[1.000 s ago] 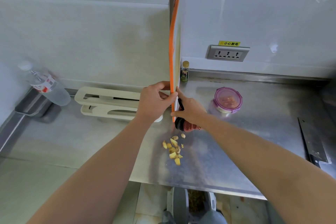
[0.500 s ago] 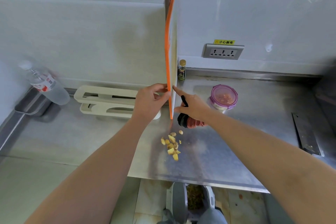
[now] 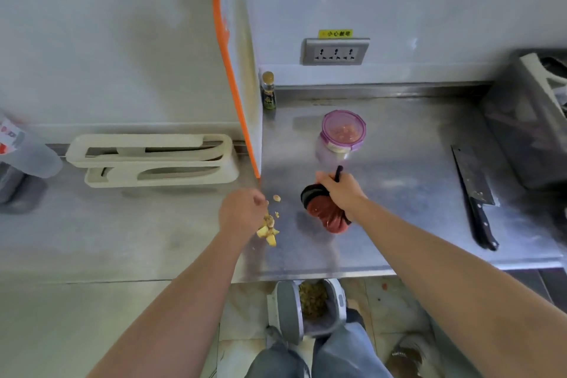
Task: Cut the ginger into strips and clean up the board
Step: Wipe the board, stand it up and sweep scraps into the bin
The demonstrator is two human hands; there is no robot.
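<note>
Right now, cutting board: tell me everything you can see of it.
The cutting board stands on edge, seen nearly edge-on: orange rim, pale face, plastic by its look. Its top runs out of frame; its lower corner meets the steel counter beside the white rack. Left hand and right hand are both off it.

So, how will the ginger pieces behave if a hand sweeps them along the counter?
The ginger pieces are small loose chunks, so they would probably scatter. The steel counter looks smooth, so they likely slide easily.
</note>
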